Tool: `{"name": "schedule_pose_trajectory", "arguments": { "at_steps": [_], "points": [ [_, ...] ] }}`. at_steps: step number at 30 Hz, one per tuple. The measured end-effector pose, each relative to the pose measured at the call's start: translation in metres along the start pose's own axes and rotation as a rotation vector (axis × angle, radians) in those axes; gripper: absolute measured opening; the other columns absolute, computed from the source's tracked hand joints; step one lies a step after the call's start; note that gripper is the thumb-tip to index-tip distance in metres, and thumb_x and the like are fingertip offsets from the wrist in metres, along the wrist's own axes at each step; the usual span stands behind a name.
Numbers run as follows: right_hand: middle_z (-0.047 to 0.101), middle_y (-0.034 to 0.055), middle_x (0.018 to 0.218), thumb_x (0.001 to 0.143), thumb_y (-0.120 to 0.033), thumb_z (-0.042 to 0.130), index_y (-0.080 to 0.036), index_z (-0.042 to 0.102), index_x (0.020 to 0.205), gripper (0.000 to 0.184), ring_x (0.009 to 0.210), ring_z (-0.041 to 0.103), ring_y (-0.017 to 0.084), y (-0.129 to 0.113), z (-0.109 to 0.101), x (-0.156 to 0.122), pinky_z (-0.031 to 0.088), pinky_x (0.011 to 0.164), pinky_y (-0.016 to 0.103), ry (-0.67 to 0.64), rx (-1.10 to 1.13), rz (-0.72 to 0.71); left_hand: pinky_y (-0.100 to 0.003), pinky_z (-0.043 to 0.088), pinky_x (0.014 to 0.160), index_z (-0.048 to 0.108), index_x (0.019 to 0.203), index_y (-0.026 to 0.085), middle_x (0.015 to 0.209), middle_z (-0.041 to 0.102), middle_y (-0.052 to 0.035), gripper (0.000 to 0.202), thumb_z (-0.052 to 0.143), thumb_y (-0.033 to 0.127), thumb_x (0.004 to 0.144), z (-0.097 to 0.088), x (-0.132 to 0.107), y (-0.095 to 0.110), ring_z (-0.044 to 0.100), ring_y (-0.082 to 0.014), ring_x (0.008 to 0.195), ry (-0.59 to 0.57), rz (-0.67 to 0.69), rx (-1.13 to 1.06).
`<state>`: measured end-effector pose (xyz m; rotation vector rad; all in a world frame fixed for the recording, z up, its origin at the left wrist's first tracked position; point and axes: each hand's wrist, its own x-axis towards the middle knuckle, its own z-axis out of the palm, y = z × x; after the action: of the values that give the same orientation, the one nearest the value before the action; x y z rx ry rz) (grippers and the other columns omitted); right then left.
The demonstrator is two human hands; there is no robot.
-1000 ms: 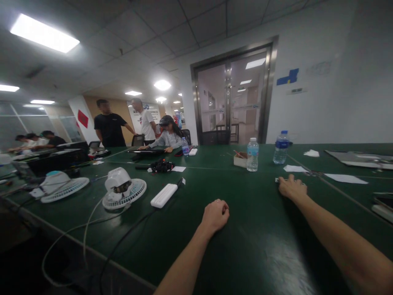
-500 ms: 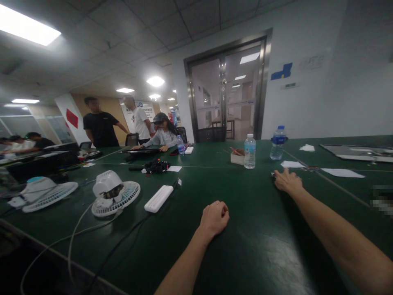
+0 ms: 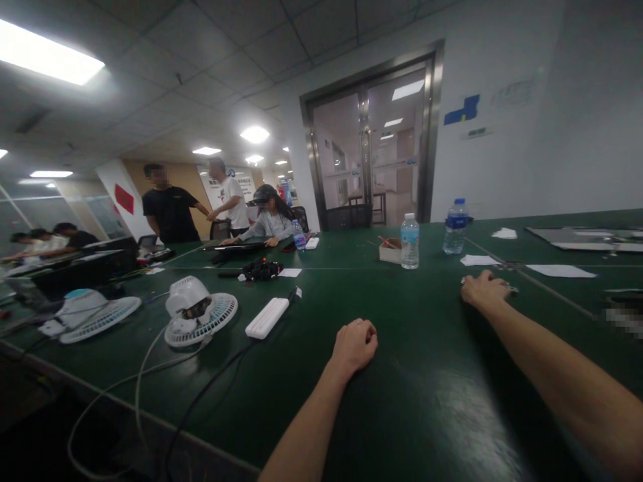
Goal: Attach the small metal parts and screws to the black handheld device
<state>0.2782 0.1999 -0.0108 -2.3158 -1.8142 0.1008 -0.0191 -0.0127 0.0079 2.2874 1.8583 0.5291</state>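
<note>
With the left hand [image 3: 355, 345] curled, the right hand [image 3: 483, 290], its grip unclear, seems to be positioning a small item [image 3: 511, 289], which calls for fine fingertip control.

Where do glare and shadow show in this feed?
All in the head view: pale glare on the glossy green tabletop, right of centre; dark shadow left of the bare right forearm; the rectangular white ceiling light blown out; the small pale bit by the bare right hand unreadable.
</note>
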Motion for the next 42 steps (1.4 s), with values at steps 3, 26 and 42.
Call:
{"name": "schedule_pose_trajectory", "arguments": {
  "at_steps": [3, 26, 42],
  "points": [
    [0.028, 0.0225, 0.133, 0.091, -0.027, 0.026, -0.020, 0.048, 0.124, 0.040, 0.117, 0.036, 0.044, 0.009, -0.007, -0.003, 0.037, 0.078, 0.050, -0.017, -0.040, 0.060, -0.026, 0.044, 0.071, 0.059, 0.092, 0.020, 0.091, 0.059, -0.0018, 0.017, 0.044, 0.025, 0.086, -0.001, -0.001, 0.000, 0.055, -0.0142, 0.082, -0.001, 0.008, -0.011],
    [0.041, 0.0194, 0.125, 0.091, -0.024, 0.023, -0.024, 0.056, 0.112, 0.039, 0.109, 0.047, 0.040, 0.018, -0.003, 0.002, 0.040, 0.073, 0.045, 0.057, -0.083, -0.061, -0.026, 0.043, 0.072, 0.058, 0.093, 0.020, 0.091, 0.060, -0.0021, 0.018, 0.043, 0.025, 0.086, -0.002, -0.001, 0.000, 0.055, -0.0147, 0.083, -0.006, 0.007, 0.010],
    [0.043, 0.0190, 0.121, 0.089, -0.024, 0.025, -0.023, 0.058, 0.107, 0.037, 0.106, 0.050, 0.039, 0.021, 0.004, 0.012, 0.041, 0.075, 0.047, 0.092, -0.115, -0.115, -0.026, 0.044, 0.072, 0.058, 0.094, 0.021, 0.090, 0.060, -0.0012, 0.018, 0.043, 0.027, 0.086, -0.004, -0.002, 0.000, 0.055, -0.0139, 0.082, -0.026, -0.002, -0.019]
  ]
}}
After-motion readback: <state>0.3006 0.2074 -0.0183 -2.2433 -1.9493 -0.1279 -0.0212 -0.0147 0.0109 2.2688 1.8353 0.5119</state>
